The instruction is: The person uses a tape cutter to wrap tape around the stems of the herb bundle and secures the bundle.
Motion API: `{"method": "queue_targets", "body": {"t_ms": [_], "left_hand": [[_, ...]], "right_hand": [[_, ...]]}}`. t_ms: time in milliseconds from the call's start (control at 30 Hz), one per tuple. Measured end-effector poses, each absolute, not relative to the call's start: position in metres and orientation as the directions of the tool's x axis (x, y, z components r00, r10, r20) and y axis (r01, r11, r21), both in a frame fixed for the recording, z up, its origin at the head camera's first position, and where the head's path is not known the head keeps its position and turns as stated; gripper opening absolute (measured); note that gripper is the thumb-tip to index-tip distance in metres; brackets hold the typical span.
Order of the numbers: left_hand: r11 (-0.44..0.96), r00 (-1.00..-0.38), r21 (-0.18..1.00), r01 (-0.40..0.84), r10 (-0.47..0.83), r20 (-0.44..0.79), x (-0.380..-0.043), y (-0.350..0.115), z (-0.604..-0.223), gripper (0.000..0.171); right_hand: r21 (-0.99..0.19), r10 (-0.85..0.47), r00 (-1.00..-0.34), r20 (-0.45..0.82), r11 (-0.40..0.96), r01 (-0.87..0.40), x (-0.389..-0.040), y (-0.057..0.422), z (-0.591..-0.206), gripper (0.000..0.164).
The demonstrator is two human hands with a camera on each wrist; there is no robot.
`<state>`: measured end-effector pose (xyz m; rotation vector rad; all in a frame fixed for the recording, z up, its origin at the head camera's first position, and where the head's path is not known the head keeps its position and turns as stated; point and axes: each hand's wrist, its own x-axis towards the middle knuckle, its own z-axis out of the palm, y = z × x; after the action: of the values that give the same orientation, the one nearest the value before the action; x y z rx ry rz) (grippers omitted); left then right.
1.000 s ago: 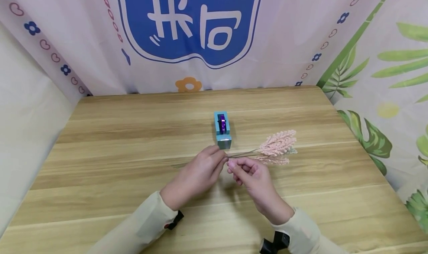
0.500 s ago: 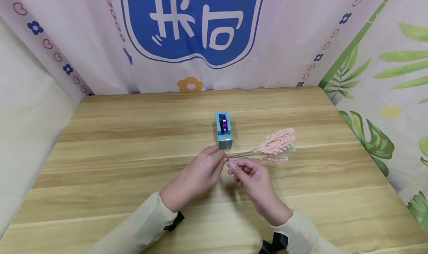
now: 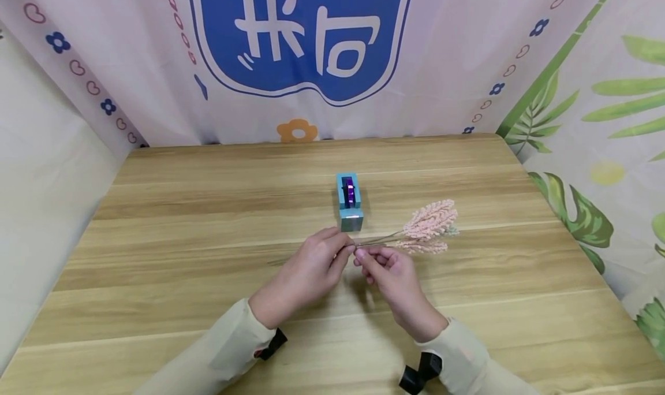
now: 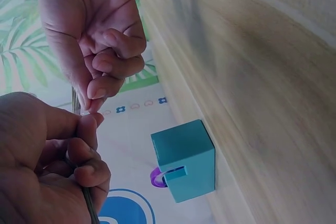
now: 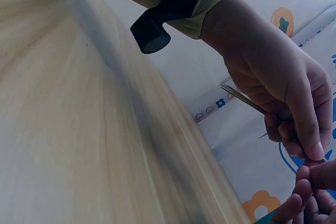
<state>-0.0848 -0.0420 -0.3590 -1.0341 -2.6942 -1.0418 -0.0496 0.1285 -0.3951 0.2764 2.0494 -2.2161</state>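
My left hand [image 3: 310, 263] grips the thin stems [image 3: 376, 242] of several artificial pink flower sprays [image 3: 429, 220] above the table. The blooms point right, and the bare stem ends [image 5: 239, 97] stick out beyond the left palm. Close beside the left fingertips, my right hand [image 3: 393, 279] pinches with thumb and index finger right at the stems, its other fingers curled. I cannot tell what small thing lies between those fingertips. Just beyond the left hand stands a blue tape dispenser [image 3: 351, 219] with a shiny purple roll [image 3: 350, 192] in it.
The wooden table [image 3: 197, 210] reaches back to a printed white curtain [image 3: 436, 66] with a blue emblem. Leaf-patterned cloth [image 3: 602, 152] hangs at the right. Black cameras [image 3: 422, 373] are worn on both wrists.
My right hand has shifted slightly up and left, its pinched fingertips now meeting the stems by the left fingertips. The left hand keeps its grip; the head view has shifted slightly.
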Motion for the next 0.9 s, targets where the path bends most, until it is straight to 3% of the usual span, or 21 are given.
{"method": "queue_targets", "body": {"t_ms": [233, 333, 900], "left_hand": [[0.514, -0.784, 0.615, 0.598, 0.537, 0.313, -0.0849, -0.0452, -0.3599, 0.004], [0.507, -0.784, 0.623, 0.596, 0.533, 0.317, -0.0856, -0.0469, -0.3606, 0.013], [0.497, -0.753, 0.582, 0.643, 0.549, 0.363, -0.0870, -0.0475, -0.3628, 0.013]], "right_hand": [[-0.972, 0.035, -0.976, -0.216, -0.103, 0.212, -0.0521, 0.1282, -0.3972, 0.024], [-0.970, 0.027, -0.975, -0.222, -0.110, 0.218, -0.0527, 0.1285, -0.3979, 0.024], [-0.960, 0.027, -0.972, -0.235, -0.165, 0.228, -0.0538, 0.1310, -0.4016, 0.024]]}}
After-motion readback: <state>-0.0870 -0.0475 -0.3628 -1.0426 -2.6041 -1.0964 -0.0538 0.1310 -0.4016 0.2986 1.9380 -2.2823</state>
